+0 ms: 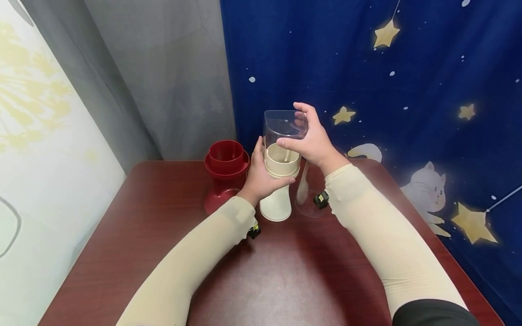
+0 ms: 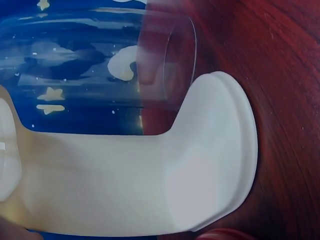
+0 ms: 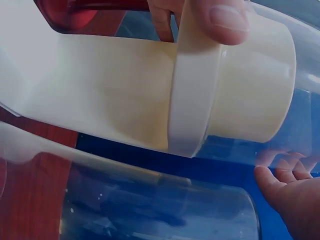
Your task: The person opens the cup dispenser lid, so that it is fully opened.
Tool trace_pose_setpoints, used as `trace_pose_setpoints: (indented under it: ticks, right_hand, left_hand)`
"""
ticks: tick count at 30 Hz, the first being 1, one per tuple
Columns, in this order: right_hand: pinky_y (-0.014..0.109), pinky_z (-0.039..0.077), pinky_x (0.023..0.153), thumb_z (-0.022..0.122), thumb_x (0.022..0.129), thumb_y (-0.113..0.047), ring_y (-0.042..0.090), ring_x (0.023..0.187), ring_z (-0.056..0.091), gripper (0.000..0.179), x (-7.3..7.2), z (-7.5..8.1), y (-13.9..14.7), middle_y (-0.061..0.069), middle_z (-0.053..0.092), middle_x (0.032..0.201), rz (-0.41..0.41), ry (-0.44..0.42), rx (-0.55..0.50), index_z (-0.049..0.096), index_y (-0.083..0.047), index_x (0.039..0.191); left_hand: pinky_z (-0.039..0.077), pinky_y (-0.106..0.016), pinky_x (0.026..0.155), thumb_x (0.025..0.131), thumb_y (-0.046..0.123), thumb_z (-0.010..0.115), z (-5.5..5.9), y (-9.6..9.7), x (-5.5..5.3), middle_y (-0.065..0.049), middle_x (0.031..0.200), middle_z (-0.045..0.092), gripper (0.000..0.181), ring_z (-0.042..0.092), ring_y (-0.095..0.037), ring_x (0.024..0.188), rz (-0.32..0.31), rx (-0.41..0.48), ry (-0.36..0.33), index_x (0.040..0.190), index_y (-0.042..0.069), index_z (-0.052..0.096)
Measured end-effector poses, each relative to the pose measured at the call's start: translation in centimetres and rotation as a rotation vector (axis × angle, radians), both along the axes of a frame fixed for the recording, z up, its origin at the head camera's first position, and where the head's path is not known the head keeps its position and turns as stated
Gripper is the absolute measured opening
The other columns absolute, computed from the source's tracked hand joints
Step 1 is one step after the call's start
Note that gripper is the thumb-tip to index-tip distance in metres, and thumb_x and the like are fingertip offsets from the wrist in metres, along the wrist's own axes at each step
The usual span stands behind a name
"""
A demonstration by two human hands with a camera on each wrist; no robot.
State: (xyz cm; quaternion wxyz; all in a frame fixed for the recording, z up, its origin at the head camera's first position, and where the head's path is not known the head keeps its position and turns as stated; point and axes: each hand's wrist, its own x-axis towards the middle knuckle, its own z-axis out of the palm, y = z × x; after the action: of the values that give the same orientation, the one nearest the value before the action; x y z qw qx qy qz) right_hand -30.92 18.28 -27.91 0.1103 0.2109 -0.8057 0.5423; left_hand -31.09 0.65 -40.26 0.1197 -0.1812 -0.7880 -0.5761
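A cream pet-feeder-like stand (image 1: 276, 206) stands upright on the table, its broad foot at the bottom and a round collar on top. My left hand (image 1: 258, 179) grips it just under the collar, thumb across the front; in the right wrist view that thumb (image 3: 227, 25) lies on the collar. My right hand (image 1: 316, 140) holds a clear plastic container (image 1: 279, 122) by its side, thumb at the front and fingers behind. The container surrounds the collar, as the right wrist view also shows. Its top end is uppermost, above the collar.
To the left stands a similar red stand (image 1: 226, 181). A second clear container (image 2: 95, 60) is upright close to the cream stand's right. The dark red wooden table (image 1: 261, 280) backs onto grey (image 1: 171, 81) and blue star-patterned curtains (image 1: 302, 54).
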Motion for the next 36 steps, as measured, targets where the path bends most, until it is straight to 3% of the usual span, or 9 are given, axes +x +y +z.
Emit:
trace_pose_setpoints:
  ticks: [5, 11, 13, 15, 17, 19, 25, 36]
  right_hand:
    - [0.052, 0.04, 0.121, 0.091, 0.078, -0.024, 0.027, 0.15, 0.042, 0.103, 0.0, -0.8, -0.4, 0.014, 0.037, 0.165, -0.002, 0.021, -0.085, 0.03, -0.022, 0.161]
    - [0.051, 0.038, 0.123, 0.096, 0.063, -0.064, 0.029, 0.153, 0.038, 0.127, -0.2, -2.3, -1.3, 0.014, 0.035, 0.168, -0.025, 0.062, -0.206, 0.03, -0.019, 0.161]
    - [0.049, 0.039, 0.123, 0.098, 0.066, -0.055, 0.03, 0.153, 0.039, 0.121, -0.3, -2.7, -1.6, 0.015, 0.036, 0.166, -0.027, 0.078, -0.243, 0.031, -0.017, 0.16]
    - [0.047, 0.042, 0.12, 0.098, 0.072, -0.035, 0.029, 0.149, 0.043, 0.107, -0.3, -2.9, -1.8, 0.016, 0.04, 0.161, -0.036, 0.094, -0.268, 0.035, -0.014, 0.157]
    - [0.046, 0.045, 0.117, 0.093, 0.074, -0.015, 0.028, 0.143, 0.048, 0.095, -0.4, -3.0, -1.9, 0.017, 0.045, 0.155, -0.047, 0.115, -0.275, 0.039, -0.01, 0.152]
    - [0.045, 0.048, 0.113, 0.089, 0.074, -0.006, 0.027, 0.137, 0.051, 0.086, -0.4, -3.1, -1.9, 0.017, 0.05, 0.15, -0.062, 0.131, -0.271, 0.042, -0.008, 0.147]
    - [0.046, 0.048, 0.113, 0.088, 0.073, -0.005, 0.027, 0.135, 0.053, 0.082, -0.5, -3.3, -1.6, 0.016, 0.053, 0.148, -0.068, 0.15, -0.263, 0.043, -0.005, 0.141]
    - [0.05, 0.044, 0.118, 0.087, 0.068, -0.01, 0.031, 0.138, 0.054, 0.078, -0.9, -3.4, -1.5, 0.015, 0.053, 0.141, -0.011, 0.186, -0.268, 0.044, -0.004, 0.133]
  left_hand:
    - [0.042, -0.045, 0.12, 0.066, 0.036, 0.099, -0.1, 0.0, -0.4, 0.0, 0.173, 0.022, 0.145, 0.034, -0.022, 0.152, -0.015, 0.025, 0.015, 0.169, 0.029, -0.001]
    - [0.045, -0.045, 0.118, 0.064, 0.035, 0.1, -0.1, -0.1, -0.5, -0.003, 0.169, 0.026, 0.144, 0.037, -0.023, 0.148, -0.012, 0.021, 0.023, 0.169, 0.027, 0.002]
    - [0.045, -0.044, 0.117, 0.064, 0.034, 0.101, -0.1, -0.2, -0.6, -0.003, 0.169, 0.027, 0.144, 0.038, -0.023, 0.147, -0.012, 0.019, 0.027, 0.169, 0.026, 0.003]
    - [0.045, -0.043, 0.117, 0.063, 0.034, 0.102, -0.1, -0.2, -0.6, -0.004, 0.168, 0.029, 0.145, 0.039, -0.022, 0.146, -0.011, 0.015, 0.027, 0.169, 0.026, 0.003]
    - [0.046, -0.042, 0.116, 0.062, 0.035, 0.102, -0.2, -0.3, -0.6, -0.004, 0.166, 0.031, 0.146, 0.039, -0.022, 0.145, -0.009, 0.007, 0.026, 0.169, 0.028, 0.003]
    - [0.046, -0.041, 0.116, 0.061, 0.036, 0.102, -0.2, -0.2, -0.6, -0.005, 0.165, 0.033, 0.147, 0.04, -0.021, 0.145, -0.01, 0.004, 0.021, 0.169, 0.03, 0.003]
    - [0.047, -0.04, 0.115, 0.061, 0.038, 0.102, -0.1, -0.2, -0.4, -0.006, 0.161, 0.036, 0.147, 0.043, -0.02, 0.141, -0.017, -0.019, 0.011, 0.168, 0.034, 0.001]
    - [0.047, -0.041, 0.115, 0.063, 0.037, 0.102, 0.0, -0.6, -0.3, -0.007, 0.163, 0.036, 0.147, 0.045, -0.022, 0.142, -0.037, -0.013, -0.009, 0.169, 0.03, 0.001]
